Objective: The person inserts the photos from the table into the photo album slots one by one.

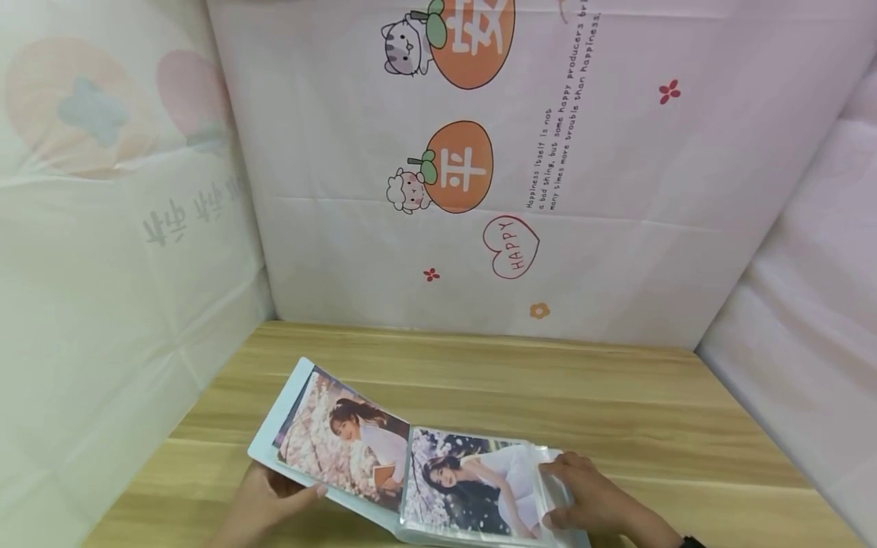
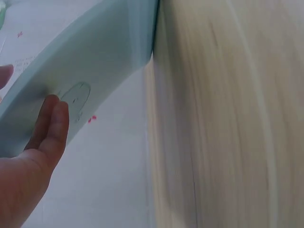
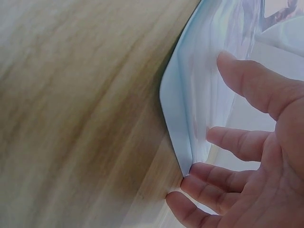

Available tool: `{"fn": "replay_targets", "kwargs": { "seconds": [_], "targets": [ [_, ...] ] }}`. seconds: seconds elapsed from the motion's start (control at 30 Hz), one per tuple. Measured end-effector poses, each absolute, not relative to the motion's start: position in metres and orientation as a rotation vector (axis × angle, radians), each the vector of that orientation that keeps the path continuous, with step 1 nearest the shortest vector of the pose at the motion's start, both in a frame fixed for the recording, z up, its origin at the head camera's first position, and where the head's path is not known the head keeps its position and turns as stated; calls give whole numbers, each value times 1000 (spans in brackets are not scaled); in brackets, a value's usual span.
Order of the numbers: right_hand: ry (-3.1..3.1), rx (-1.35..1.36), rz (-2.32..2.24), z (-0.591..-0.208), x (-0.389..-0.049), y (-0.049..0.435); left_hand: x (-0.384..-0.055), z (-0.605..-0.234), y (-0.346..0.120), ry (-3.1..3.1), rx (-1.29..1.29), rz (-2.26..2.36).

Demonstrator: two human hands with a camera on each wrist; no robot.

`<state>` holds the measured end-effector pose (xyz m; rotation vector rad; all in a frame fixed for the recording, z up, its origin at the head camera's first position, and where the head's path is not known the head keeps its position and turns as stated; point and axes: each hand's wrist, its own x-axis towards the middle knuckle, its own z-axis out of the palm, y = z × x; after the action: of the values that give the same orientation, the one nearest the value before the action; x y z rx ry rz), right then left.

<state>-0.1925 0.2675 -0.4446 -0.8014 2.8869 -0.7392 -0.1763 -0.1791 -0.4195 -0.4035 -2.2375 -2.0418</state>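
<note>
A pale blue photo album lies open at the near part of the table, its left side lifted at a slant. Its left photo shows a person beside pink blossoms; the right photo shows a person in white. My left hand holds the left cover, thumb at its near edge and fingers behind. In the left wrist view, two fingers lie against the cover's outer face. My right hand touches the clear sleeves at the right edge, thumb and fingers spread.
The album lies on a wood-grain table. A white printed cloth rises behind it, with a cloth wall on the left and another on the right. A dark band circles the right wrist.
</note>
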Motion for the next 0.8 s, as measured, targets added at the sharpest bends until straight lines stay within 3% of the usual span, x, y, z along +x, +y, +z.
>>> {"fn": "replay_targets", "kwargs": {
  "seconds": [0.23,0.57,0.8],
  "targets": [
    [2902,-808,-738,-444,-192,265,-179,-424,-159,-2113,-582,-1979],
    [2920,-843,-761,-446,-191,264,-179,-424,-151,-2126,-552,-1965],
    [2885,-751,-748,-443,-186,265,-185,-424,-133,-2112,-828,-1603]
  ]
}}
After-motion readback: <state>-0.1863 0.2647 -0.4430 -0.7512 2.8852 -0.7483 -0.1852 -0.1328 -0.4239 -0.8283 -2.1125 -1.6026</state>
